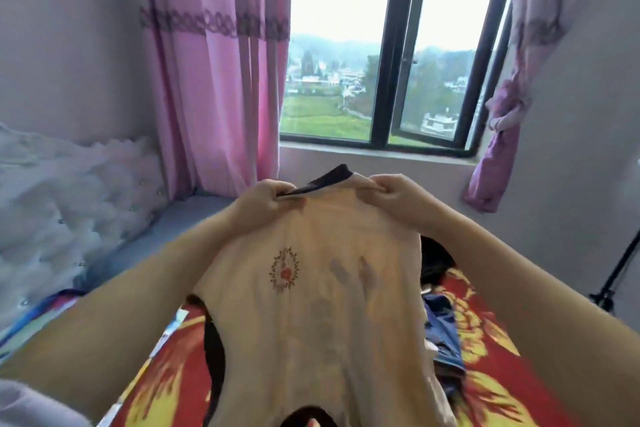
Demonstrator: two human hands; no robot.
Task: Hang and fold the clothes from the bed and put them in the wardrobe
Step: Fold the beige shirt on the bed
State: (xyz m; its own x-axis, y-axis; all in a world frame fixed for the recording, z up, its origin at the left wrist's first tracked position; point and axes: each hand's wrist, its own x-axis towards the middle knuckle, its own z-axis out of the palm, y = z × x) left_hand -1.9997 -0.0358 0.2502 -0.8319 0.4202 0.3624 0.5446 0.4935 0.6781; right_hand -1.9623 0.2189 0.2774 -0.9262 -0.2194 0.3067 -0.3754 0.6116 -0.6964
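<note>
Now each hand (265,203) (394,196) pinches the shirt (322,305) collar.

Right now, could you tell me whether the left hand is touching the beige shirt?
Touching. The head view shows the left hand pinching the beige shirt at its dark collar.

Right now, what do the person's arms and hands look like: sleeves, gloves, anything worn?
Both forearms are bare, with no sleeves in view. The left hand and right hand wear no gloves; no rings, watch or markings show. Motion blur hides finer detail.
</note>
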